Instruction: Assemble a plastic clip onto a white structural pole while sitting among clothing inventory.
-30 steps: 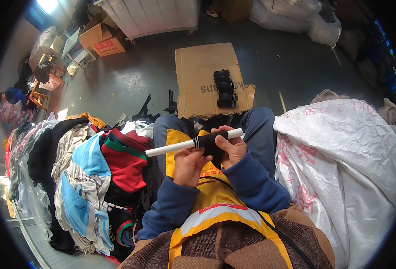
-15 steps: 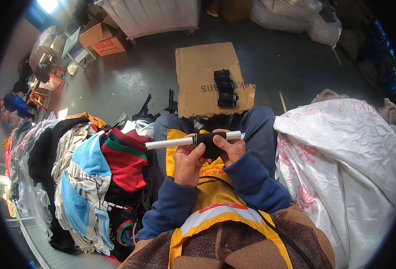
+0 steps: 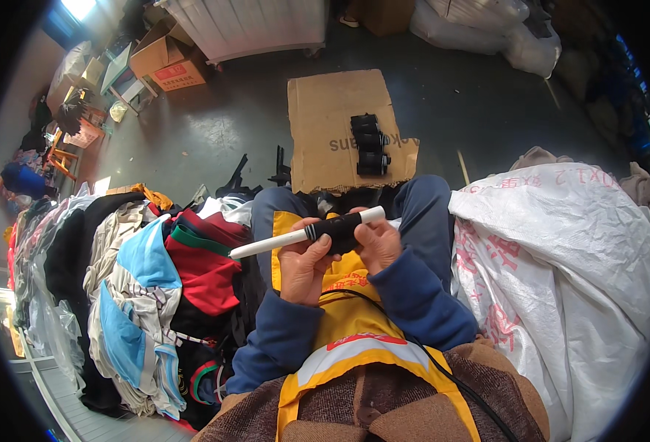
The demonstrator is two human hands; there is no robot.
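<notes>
A white tube (image 3: 269, 244) slants across my lap, its left end lower than its right. Black fabric (image 3: 334, 230) is wrapped around the tube near its right end, with a darker flap below between my hands. My left hand (image 3: 303, 267) grips the wrapped part from beneath, thumb pressed on the fabric's left side. My right hand (image 3: 381, 247) pinches the fabric at its right side, below the tube's right end. Its fingertips are partly hidden behind the fabric. Beyond my knees, several short black rolls (image 3: 371, 140) lie in a row on a flat cardboard sheet (image 3: 317, 110).
Piled clothes (image 3: 144, 254) lie on my left. A large white woven sack (image 3: 553, 272) fills my right side. A white bin (image 3: 251, 29), an open carton (image 3: 166, 62) and plastic bags (image 3: 479, 26) stand farther off. A black cord (image 3: 443, 368) runs across my yellow apron (image 3: 354, 324).
The tube has tilted, its right end rising and its left end dropping. My right hand has come off the tube's right end and lower onto the fabric.
</notes>
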